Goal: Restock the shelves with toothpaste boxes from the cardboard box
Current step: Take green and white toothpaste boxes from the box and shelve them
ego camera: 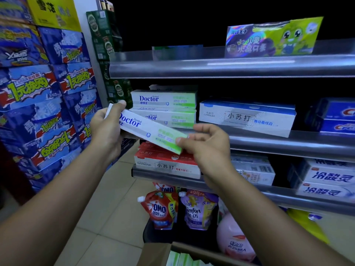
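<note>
Arms outstretched, left grip (107, 129) and right grip (207, 144) curled.

"Doctor" on held toothpaste box (149, 131); "OMO" on red pouch (159, 210); "Comfort" on purple pouch (194, 211).

Above the stack: a dark open gap lies between the top of the Doctor stack (165, 108) and the upper shelf rail (230, 68); a hand can pass there.
Right of the stack: the blue-white box (247, 118) stands just beside it, with only a narrow slit between; over this box the room is open and dark.
Left of the stack: the green cartons (115, 89) close this side.
In front of the stack: the held Doctor box (151, 131), tilted between the left hand (106, 129) and the right hand (207, 144), crosses its lower part.
Below the stack: the red boxes (167, 160) fill the shelf.
</note>
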Available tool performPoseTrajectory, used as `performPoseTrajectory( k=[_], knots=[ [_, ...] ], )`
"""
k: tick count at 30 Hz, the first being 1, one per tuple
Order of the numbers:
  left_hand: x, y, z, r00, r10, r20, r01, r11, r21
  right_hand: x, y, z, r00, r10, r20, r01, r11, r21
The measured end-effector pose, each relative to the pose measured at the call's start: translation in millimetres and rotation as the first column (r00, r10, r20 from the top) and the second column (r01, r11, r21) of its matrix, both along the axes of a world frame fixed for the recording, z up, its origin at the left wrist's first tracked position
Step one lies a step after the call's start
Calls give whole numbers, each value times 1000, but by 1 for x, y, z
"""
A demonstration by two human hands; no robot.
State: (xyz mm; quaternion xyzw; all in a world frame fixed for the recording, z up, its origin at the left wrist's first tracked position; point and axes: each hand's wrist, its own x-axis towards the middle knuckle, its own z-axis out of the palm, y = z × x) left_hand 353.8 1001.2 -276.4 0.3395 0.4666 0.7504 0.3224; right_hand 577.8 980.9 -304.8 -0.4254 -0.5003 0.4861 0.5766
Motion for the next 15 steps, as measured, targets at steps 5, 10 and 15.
performPoseTrajectory(
  k=[5, 10, 15],
  knots=[
    [-8, -5, 5, 981, -19, -196, 25, 999, 28, 7, 17, 21, 989, -125, -82, 134, 984, 118],
    [-16, 2, 16, 933, -15, -360, 22, 1000, 14, 3, 40, 44, 983, -177, -37, 181, 963, 199],
    [-30, 19, 25, 908, 35, -417, -29, 999, 20, -5, 63, 54, 973, -229, 23, 213, 935, 285]
  ],
)
